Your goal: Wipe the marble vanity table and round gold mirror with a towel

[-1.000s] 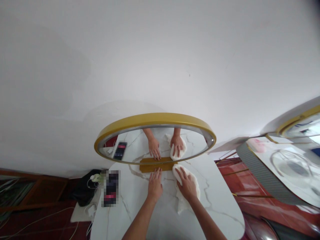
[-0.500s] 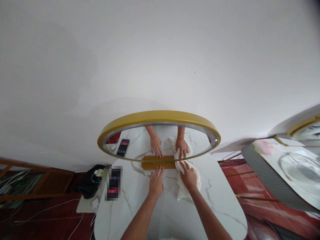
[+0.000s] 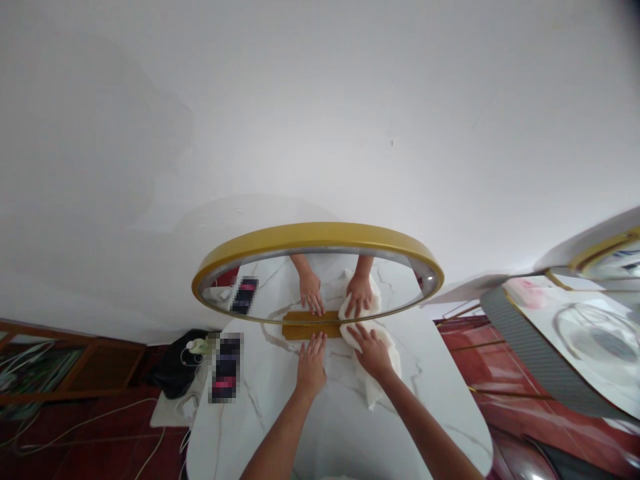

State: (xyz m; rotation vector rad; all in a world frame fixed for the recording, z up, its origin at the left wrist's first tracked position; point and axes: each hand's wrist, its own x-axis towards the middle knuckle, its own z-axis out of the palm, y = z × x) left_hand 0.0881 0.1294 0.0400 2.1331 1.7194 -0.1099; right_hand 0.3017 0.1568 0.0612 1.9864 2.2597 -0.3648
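A round mirror (image 3: 320, 235) with a gold frame stands on a gold base (image 3: 300, 329), close to the wall. My left hand (image 3: 311, 369) lies open, its fingers stretched forward to the front edge of the base. Under my right hand (image 3: 374, 352) is a crumpled white cloth (image 3: 390, 373), held down by the palm and fingers at the base's right end. Part of the cloth covers that end. The mirror glass reflects both hands, the cloth and the tabletop.
The white marble-patterned table (image 3: 450, 427) has rounded corners. A pixelated phone-like object (image 3: 226, 368) lies on its left side. Left on the floor are a black bag (image 3: 175, 370), cables and a wooden shelf (image 3: 70, 373). Another table (image 3: 530, 340) stands at right.
My right hand and the white cloth have slid left along the base, now covering more of its right end. My left hand stays almost in place.
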